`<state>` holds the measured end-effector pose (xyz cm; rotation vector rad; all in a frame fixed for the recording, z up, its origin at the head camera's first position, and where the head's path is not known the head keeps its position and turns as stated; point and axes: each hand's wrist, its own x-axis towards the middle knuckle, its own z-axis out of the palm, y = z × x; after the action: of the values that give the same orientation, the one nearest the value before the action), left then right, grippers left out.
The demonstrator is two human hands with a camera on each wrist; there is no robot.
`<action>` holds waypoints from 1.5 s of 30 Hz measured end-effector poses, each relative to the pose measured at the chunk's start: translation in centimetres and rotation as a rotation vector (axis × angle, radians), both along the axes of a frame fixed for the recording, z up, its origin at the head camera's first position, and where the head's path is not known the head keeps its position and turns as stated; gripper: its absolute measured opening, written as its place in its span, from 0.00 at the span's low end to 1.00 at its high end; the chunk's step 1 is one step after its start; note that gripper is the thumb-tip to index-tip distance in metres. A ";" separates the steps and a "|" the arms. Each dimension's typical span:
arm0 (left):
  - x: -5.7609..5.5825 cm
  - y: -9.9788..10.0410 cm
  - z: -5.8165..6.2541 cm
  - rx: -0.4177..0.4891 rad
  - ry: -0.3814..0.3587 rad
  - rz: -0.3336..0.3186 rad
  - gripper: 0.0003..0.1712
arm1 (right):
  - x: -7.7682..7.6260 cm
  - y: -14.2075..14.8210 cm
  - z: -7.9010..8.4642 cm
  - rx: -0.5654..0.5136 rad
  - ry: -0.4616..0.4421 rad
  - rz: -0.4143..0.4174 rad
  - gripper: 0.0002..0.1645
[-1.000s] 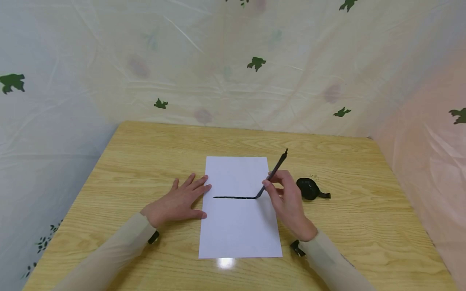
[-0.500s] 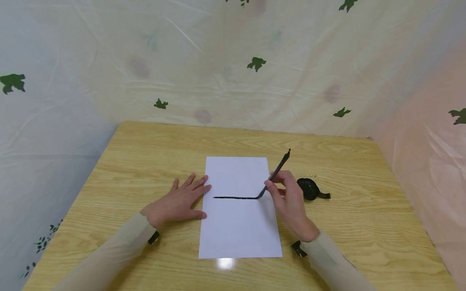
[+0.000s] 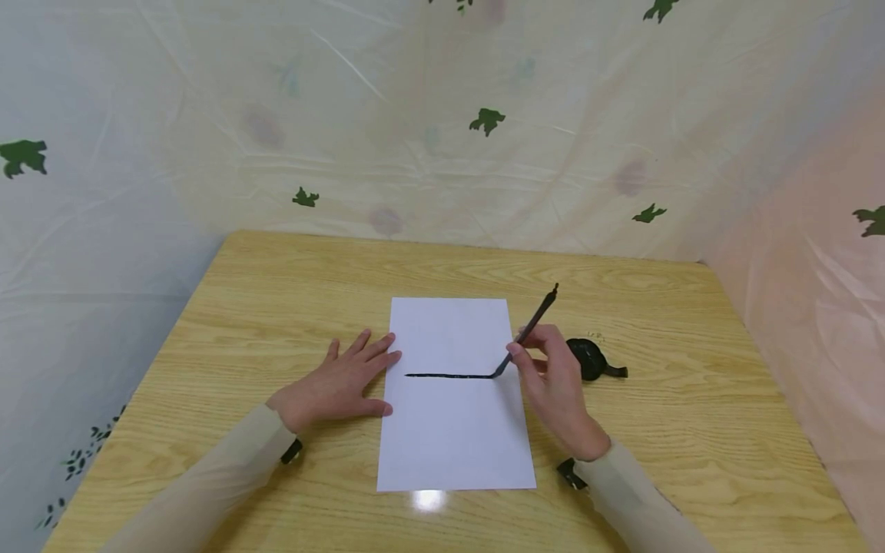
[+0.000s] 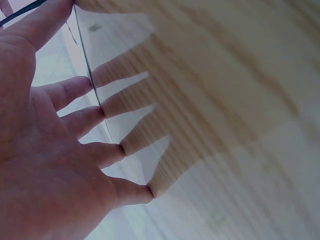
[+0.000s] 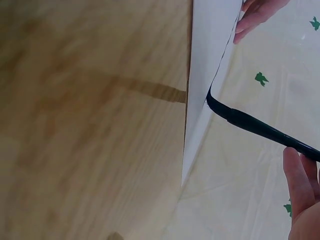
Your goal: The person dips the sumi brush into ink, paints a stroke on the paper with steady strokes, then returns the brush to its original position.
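A white sheet of paper (image 3: 452, 445) lies upright on the wooden table, crossed by a thin black horizontal line (image 3: 449, 375). My right hand (image 3: 556, 384) pinches a dark ink brush (image 3: 531, 322) between thumb and fingers, its handle leaning up and to the right. At the line's right end the brush's bent tip meets the paper; the right wrist view shows the black bristles (image 5: 216, 106) curving against the sheet. My left hand (image 3: 339, 388) lies flat with fingers spread, thumb and fingertips on the paper's left edge. In the left wrist view its fingertips (image 4: 142, 194) touch the surface.
To the right of my right hand sits a small black dish (image 3: 588, 359) with a short handle, partly covered by the hand. The wooden table (image 3: 691, 430) reaches back to a pale curtain (image 3: 415, 138) with green bird shapes. Both wrists carry small black devices.
My right hand and the brush have slid slightly to the right, and the black line has grown longer that way. My left hand and the paper have stayed in place.
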<state>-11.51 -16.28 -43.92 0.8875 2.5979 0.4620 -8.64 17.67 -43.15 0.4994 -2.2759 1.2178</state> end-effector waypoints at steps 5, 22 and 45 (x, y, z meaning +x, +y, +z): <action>0.0 0.0 0.0 -0.001 0.000 -0.001 0.49 | 0.0 0.2 -0.1 -0.005 0.010 0.007 0.18; 0.0 0.0 0.0 -0.003 0.002 -0.004 0.49 | -0.1 0.6 -0.1 0.017 0.025 -0.020 0.18; 0.1 0.0 0.1 -0.001 -0.002 -0.008 0.49 | 0.0 1.2 0.4 -0.107 0.063 -0.016 0.19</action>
<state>-11.42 -16.26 -43.86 0.8966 2.5919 0.4589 -8.64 18.83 -42.71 0.4725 -2.1456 1.2900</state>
